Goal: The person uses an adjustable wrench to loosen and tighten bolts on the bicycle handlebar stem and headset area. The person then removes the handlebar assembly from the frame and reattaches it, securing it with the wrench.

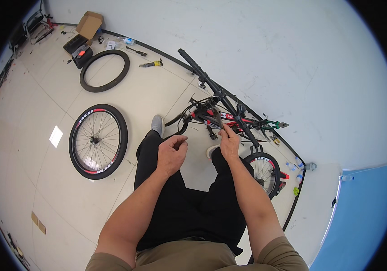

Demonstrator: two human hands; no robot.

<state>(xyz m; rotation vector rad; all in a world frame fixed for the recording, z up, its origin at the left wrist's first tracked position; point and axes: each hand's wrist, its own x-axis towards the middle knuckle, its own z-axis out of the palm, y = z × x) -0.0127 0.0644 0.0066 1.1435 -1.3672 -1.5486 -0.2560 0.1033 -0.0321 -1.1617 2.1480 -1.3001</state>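
My right hand [229,143] pinches a tool on the bike frame [229,118]; my left hand [172,154], curled shut, should steady beside it.

Red-and-black bike frame [229,118], black wheel [97,141] with red-white rim, cream floor [31,113].

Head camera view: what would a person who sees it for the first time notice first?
First, the partly dismantled bicycle lying on the floor against the white wall, with the right hand on its frame and the left hand curled just beside it. Next, the loose spoked wheel flat on the tiles to the left, and a bare black tyre beyond it near an open cardboard box.
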